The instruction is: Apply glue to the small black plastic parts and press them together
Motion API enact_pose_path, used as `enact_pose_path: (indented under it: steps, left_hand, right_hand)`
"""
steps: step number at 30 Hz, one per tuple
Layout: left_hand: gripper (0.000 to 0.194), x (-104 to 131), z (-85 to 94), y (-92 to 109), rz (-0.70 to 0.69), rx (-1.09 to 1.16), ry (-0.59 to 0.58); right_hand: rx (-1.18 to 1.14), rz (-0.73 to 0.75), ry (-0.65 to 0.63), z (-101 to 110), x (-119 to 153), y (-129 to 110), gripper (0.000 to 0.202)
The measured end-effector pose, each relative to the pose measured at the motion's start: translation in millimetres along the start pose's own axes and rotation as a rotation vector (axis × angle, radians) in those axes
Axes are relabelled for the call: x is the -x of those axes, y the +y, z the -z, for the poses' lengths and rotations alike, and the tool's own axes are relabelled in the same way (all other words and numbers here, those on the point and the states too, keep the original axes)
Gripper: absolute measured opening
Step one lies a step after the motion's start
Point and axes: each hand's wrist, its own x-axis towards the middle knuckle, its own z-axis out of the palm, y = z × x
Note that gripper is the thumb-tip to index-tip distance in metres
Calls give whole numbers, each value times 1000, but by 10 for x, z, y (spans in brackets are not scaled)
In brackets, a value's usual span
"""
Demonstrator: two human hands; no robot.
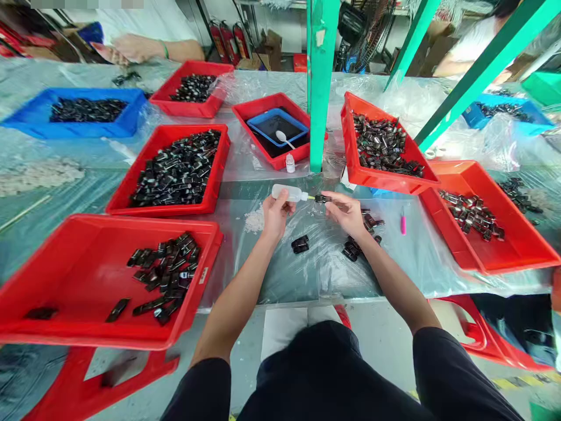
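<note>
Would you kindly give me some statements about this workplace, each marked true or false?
1. The left hand holds a whitish bottle. True.
2. The right hand is empty. False: the right hand holds a small black part.
3. A pink tool lies on the plastic-covered table. True.
4. The spoon lies on the floor. False: the white spoon lies on the small blue tray.

You are working in a factory workshop: red bins (79, 263) of small black parts (177, 169) are crowding the plastic-covered bench (245, 269), and fire extinguishers (228, 42) are standing behind.
</note>
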Motion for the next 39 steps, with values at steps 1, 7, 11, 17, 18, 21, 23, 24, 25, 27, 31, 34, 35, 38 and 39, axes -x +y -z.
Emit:
enact_pose_path:
  steps: [1,7,11,17,18,21,23,24,25,27,31,34,35,38,39]
  left_hand:
    - [51,1,-12,3,-5,-8,-11]
    - [41,1,-54,28,28,9,15]
    - [36,-37,-33,68,121,107,142]
    - [40,-89,14,123,197,222,215]
    - [41,-90,17,124,197,229,212]
    - [40,-85,14,123,193,235,204]
    - [38,-79,6,125,196,234,207]
    - [38,-77,2,127,200,234,208]
    - [38,-75,-2,130,207,234,207]
    - [38,-74,-6,136,217,236,201]
    - [35,-78,4,133,205,259,174]
    - [34,-75,15,119,194,271,126]
    - [34,-71,15,115,191,274,114]
    - [35,-53,5,114,201,270,102]
    - [36,-48,0,117,207,267,106]
  right_hand:
    - [3,-6,0,-1,6,-2,52]
    - [29,-1,40,10,1,13,51]
    - [54,12,-38,30,-3,31,46]
    - [385,76,-417,-126,140,57,28]
    - [467,107,-459,-159,162,56,24]
    - [608,188,-537,-184,172,7,22]
    - [643,166,-529,-115,142,-89,22]
    - [673,125,-513,-59,127,-160,21]
    - [717,68,-498,7,119,-243,19]
    - [869,-54,-513,145,143,-430,19]
    - [1205,-286,-649,325,361,-737,17]
    - [1389,-383,-684,359,546,-807,21]
    - [1418,-390,-685,362,587,-806,23]
    - [1409,-393,-699,375,637,-784,21]
    - [1393,-392,-715,383,636,-780,17]
